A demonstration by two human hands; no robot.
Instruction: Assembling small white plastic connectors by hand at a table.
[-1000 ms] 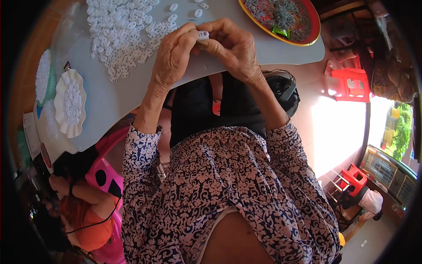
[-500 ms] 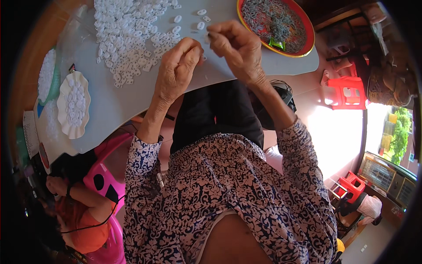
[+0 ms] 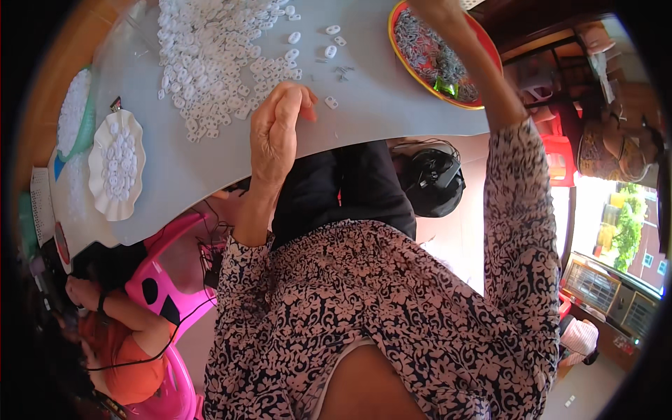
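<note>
pieces (image 3: 210,63): white | tray (image 3: 401,58): red, yellow rim | shirt (image 3: 378,280): floral | chair (image 3: 162,280): pink

Left: pink chair (image 3: 164,276), person in orange top (image 3: 138,371). Right: red stool (image 3: 560,157), greenery (image 3: 627,231) outside.

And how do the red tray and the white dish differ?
The red tray is smooth and yellow-edged; the white dish is wavy-edged. The tray holds slender grey pieces; the dish holds small white pieces. The tray lies to the person's right, the dish to the left. Both hold many small loose pieces.
</note>
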